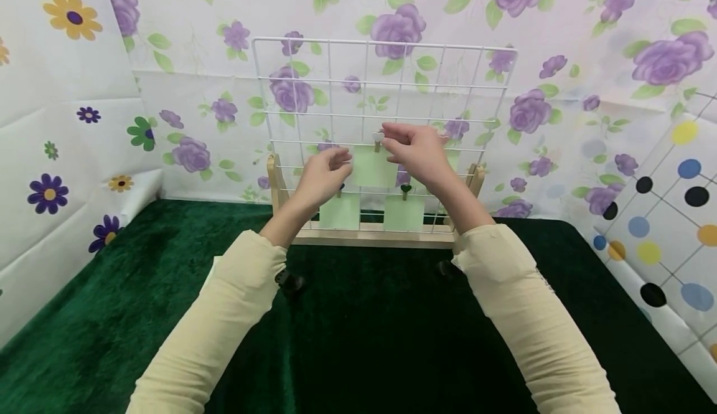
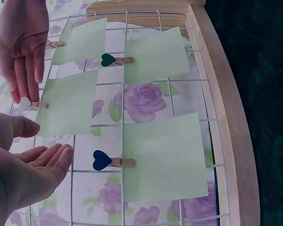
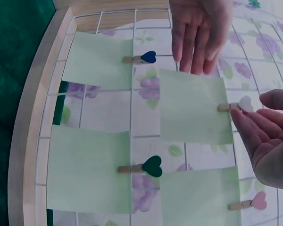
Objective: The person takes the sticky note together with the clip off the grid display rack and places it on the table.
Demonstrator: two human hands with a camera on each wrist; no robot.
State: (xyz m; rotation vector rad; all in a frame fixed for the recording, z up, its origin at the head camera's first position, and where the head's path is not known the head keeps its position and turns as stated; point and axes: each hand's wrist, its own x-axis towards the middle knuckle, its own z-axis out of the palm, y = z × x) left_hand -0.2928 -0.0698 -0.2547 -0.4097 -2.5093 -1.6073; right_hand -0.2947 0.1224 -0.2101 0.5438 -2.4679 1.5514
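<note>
Several pale green paper sheets hang on a white wire grid, each with a wooden clothespin bearing a heart. My right hand (image 1: 419, 152) is at the upper middle sheet (image 3: 193, 106), its thumb and straight fingers spread around the white-heart clothespin (image 3: 228, 107) without pinching it. Close to that sheet's left edge, my left hand (image 1: 323, 174) holds nothing, its fingers extended. Below hang a sheet (image 2: 165, 157) with a blue-heart clothespin (image 2: 115, 161) and another sheet (image 3: 89, 172) with a green-heart clothespin (image 3: 144, 167). A pink-heart clothespin (image 3: 249, 202) holds the upper right sheet (image 3: 200, 195).
The wire grid (image 1: 386, 82) stands upright in a wooden base (image 1: 370, 238) with side posts (image 1: 276, 180). Dark green cloth (image 1: 358, 333) covers the table. Flowered sheeting (image 1: 201, 109) hangs behind, and a dotted panel (image 1: 666, 215) is at the right.
</note>
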